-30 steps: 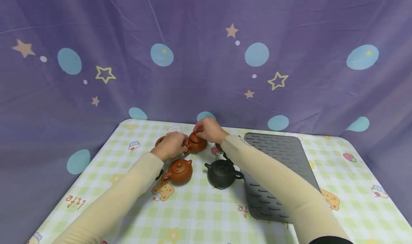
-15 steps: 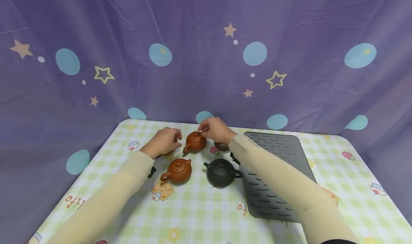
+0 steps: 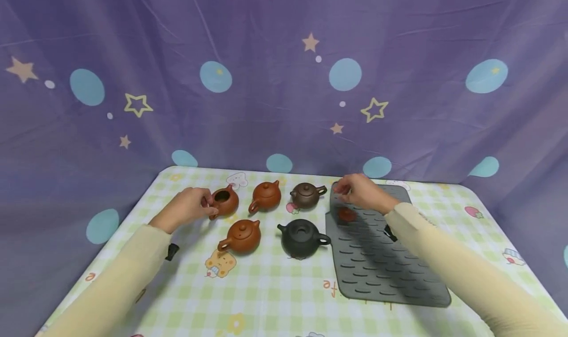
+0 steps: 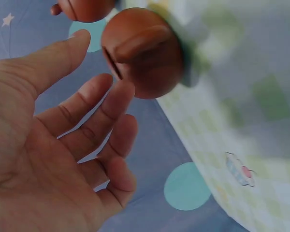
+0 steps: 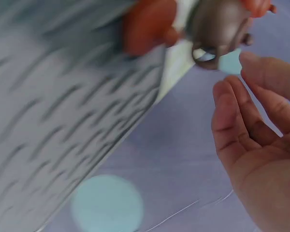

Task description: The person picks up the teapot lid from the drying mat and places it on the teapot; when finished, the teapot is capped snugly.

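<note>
A lidless reddish-brown teapot point(image 3: 225, 202) stands at the back left, its dark opening showing. Beside its handle is my left hand point(image 3: 188, 206), fingers spread and loosely bent around nothing; in the left wrist view the fingertips overlap the edge of the teapot point(image 4: 150, 58). On the grey textured mat point(image 3: 377, 258) lies a small reddish-brown teapot lid point(image 3: 347, 214). My right hand point(image 3: 361, 191) hovers just beyond that lid, and the right wrist view has the fingers point(image 5: 227, 121) apart from the lid point(image 5: 147, 26) with nothing between them.
Two lidded reddish-brown teapots, one behind point(image 3: 266, 196) and one in front point(image 3: 241, 237), stand in the middle left. A dark brown teapot point(image 3: 306, 195) and a black teapot point(image 3: 302, 238) are near the mat's left edge. A purple curtain point(image 3: 266, 120) hangs behind the table.
My right hand has carried the lid from beside the back middle teapot rightward to the mat and let go. My left hand has drawn back left, uncovering the lidless teapot.
</note>
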Available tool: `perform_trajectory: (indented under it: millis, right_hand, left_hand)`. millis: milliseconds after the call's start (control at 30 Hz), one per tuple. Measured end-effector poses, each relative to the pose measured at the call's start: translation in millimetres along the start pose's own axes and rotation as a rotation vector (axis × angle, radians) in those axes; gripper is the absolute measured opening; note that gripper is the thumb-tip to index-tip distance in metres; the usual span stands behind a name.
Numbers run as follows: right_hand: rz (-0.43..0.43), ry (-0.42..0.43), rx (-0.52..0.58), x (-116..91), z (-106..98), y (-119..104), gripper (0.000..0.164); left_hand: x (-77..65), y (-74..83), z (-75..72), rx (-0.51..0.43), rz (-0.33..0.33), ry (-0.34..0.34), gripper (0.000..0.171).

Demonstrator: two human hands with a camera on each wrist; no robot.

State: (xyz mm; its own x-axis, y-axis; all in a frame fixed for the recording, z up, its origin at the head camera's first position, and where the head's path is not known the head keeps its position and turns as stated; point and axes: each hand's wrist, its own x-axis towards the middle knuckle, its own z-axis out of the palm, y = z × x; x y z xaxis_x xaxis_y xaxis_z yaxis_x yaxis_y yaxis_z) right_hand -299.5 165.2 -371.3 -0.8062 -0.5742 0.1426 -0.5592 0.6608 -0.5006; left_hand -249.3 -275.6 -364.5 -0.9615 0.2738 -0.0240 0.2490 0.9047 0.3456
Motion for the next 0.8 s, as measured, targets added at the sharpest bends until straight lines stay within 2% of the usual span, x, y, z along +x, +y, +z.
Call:
perform_trajectory:
  millis: [133, 267, 367, 533, 800]
  right_hand:
    - [0.031, -0.033, 0.007, -23.1, 1.3, 17.0, 0.016]
    - [0.075, -0.046, 0.011, -33.8, 8.2, 24.1, 0.017]
    - [0.084, -0.041, 0.029, -34.2, 14.8, 25.4, 0.017]
    - [0.103, -0.019, 0.040, -32.0, 22.9, 25.4, 0.015]
    - [0.077, 0.004, -0.012, -31.4, 27.9, 19.9, 0.009]
  left_hand:
    - [-3.3, -5.3, 7.7, -0.008, -0.004, 0.009, 0.018]
    - [-4.6, -7.9, 14.4, 0.007, -0.009, 0.048, 0.016]
    - [-5.8, -9.4, 17.5, 0.015, -0.013, 0.074, 0.014]
    - [-5.6, -10.4, 21.8, 0.008, -0.007, 0.081, 0.012]
    - [-7.5, -8.0, 21.9, 0.008, -0.013, 0.096, 0.012]
